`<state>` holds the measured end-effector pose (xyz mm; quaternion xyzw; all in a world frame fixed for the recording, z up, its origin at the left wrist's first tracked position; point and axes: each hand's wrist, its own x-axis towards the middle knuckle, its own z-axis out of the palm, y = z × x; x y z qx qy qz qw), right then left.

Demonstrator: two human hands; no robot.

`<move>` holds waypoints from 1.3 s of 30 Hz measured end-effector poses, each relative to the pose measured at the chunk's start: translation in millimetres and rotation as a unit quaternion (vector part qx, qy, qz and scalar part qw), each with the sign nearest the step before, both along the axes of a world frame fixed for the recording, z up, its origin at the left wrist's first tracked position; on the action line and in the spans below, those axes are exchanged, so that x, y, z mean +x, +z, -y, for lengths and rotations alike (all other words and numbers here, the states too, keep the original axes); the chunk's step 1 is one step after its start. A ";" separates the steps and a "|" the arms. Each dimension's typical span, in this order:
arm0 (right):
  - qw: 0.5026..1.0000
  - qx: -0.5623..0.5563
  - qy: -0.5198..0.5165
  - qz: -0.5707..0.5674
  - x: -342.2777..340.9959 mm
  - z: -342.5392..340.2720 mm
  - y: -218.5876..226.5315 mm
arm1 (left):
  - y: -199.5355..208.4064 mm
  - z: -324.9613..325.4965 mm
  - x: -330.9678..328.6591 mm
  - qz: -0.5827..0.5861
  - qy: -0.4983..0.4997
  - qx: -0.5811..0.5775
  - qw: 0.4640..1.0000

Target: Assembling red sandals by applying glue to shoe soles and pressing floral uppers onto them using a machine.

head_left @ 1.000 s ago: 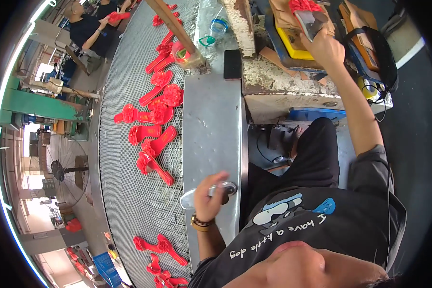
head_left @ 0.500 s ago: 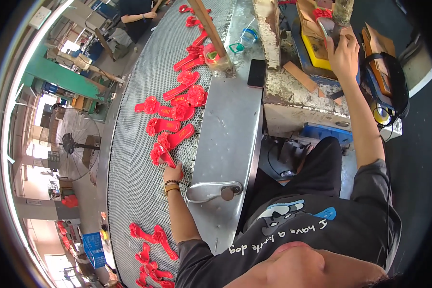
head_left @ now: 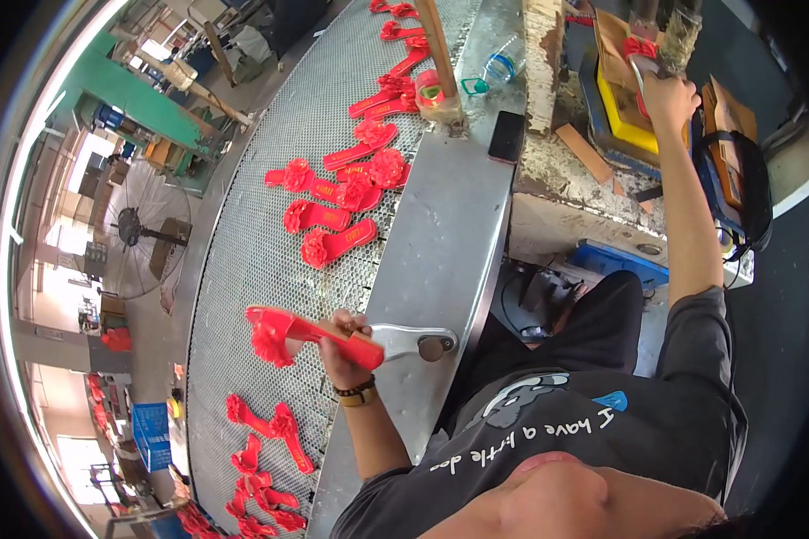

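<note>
My left hand (head_left: 342,350) is closed around the heel end of a red slide sandal (head_left: 310,337). That sandal is tilted above the mesh belt, its red flower toward the left. At the upper right, my right hand (head_left: 672,101) grips the rear part of another red sandal (head_left: 640,56), above a yellow pad (head_left: 622,124) beside a worn machine post (head_left: 683,40). My fingers partly hide this second sandal. Behind the left hand, a metal shoe-shaped plate (head_left: 400,341) with a round knob is fixed on the steel ledge.
More flowered red sandals (head_left: 337,247) lie along the mesh belt (head_left: 243,269), with another group (head_left: 270,440) at its near end. A black phone (head_left: 507,136) rests on the steel ledge (head_left: 431,216). A wooden post (head_left: 436,54) rises beside a plastic bottle (head_left: 499,67). A fan (head_left: 130,225) stands left.
My left hand has lifted a sandal off the belt and drawn it nearer to me. My right hand has shifted at the machine, its fingers now curled in. The whole view has shifted slightly.
</note>
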<state>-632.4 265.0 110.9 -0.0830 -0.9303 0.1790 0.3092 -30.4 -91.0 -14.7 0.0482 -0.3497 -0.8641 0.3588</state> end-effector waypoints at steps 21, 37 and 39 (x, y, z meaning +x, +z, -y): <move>0.528 -0.278 0.645 0.478 334.8 181.4 -127.9 | -57.1 10.8 74.3 0.169 0.299 0.304 0.889; 0.535 -0.196 0.772 0.280 463.1 191.3 -201.5 | -76.4 -65.4 100.3 0.352 0.280 0.144 0.881; 0.508 -0.241 0.718 0.410 470.5 180.6 -163.8 | -62.9 -53.2 86.7 0.343 0.304 0.126 0.880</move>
